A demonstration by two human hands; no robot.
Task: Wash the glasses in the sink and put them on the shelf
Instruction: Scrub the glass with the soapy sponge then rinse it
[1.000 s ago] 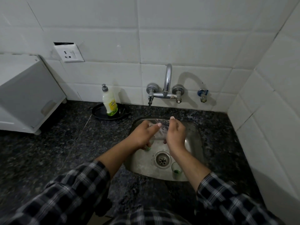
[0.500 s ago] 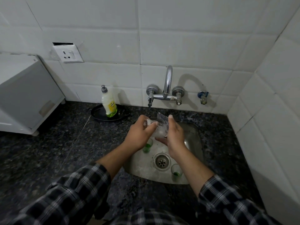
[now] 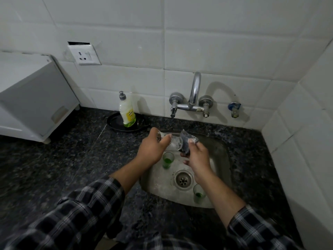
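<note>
Altogether three glasses show at the small steel sink. One clear, soapy glass tumbler lies sideways above the basin, the left hand curled round its base. The right hand pinches one dark scrub pad, seemingly against its mouth. Two stand upright inside: a far green-bottomed glass and a near green-bottomed glass.
</note>
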